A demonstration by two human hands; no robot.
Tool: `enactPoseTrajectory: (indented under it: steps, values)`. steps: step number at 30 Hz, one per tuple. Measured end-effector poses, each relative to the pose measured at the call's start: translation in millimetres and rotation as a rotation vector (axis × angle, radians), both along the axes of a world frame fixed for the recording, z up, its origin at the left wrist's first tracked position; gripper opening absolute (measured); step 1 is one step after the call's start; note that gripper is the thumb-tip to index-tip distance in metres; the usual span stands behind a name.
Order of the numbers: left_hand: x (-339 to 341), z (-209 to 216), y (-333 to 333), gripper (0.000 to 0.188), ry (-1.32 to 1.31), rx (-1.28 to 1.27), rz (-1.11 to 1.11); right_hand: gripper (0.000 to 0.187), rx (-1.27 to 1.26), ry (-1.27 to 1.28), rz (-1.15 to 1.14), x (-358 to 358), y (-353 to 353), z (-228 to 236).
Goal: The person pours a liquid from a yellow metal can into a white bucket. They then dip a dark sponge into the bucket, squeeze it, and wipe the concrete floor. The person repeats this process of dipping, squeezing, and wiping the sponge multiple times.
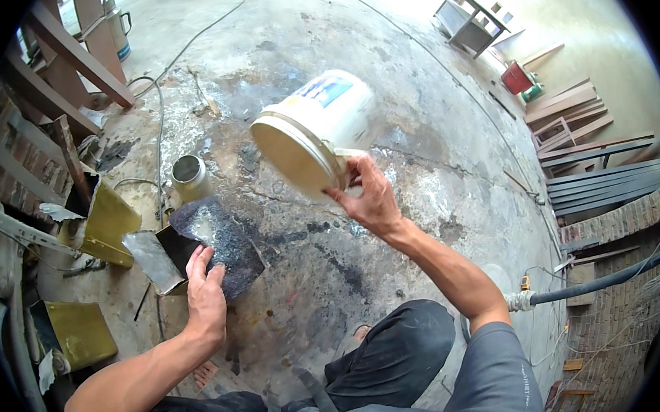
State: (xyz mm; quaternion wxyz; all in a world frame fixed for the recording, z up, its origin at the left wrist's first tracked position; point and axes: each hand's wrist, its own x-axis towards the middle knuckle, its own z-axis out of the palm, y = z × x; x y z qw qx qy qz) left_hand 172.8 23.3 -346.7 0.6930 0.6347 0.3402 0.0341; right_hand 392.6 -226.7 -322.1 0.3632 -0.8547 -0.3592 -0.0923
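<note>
My right hand point(373, 194) grips a white plastic bucket point(336, 103) at its rim, near the handle. The bucket is tilted in the air, with its round cream-coloured end point(291, 157) turned down towards me. I cannot tell whether that end is a lid or the open mouth. My left hand point(208, 289), fingers stretched out, touches the edge of an open square metal tin point(176, 247) on the floor. A dark, rough piece with pale powder on it point(224, 248) lies against this tin. Just behind stands a pale open cylindrical can point(192, 181).
Two more yellow-gold square tins point(110, 225) point(84, 334) sit at the left, near leaning wooden boards point(73, 50). A thick hose point(600, 278) runs at the right. Cables point(162, 110) cross the stained concrete floor. Stacked planks and dark bars point(610, 187) line the right wall.
</note>
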Motion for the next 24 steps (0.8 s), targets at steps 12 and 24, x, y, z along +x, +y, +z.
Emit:
enactPoseTrajectory:
  steps: [12,24]
  values:
    - [-2,17,0,0.05,0.097,-0.071,0.009,0.01,-0.552,-0.434,-0.017,51,-90,-184]
    - [-1,8,9,0.048,0.04,-0.217,-0.007,0.011,-0.679,-0.414,0.108,32,-81,-163]
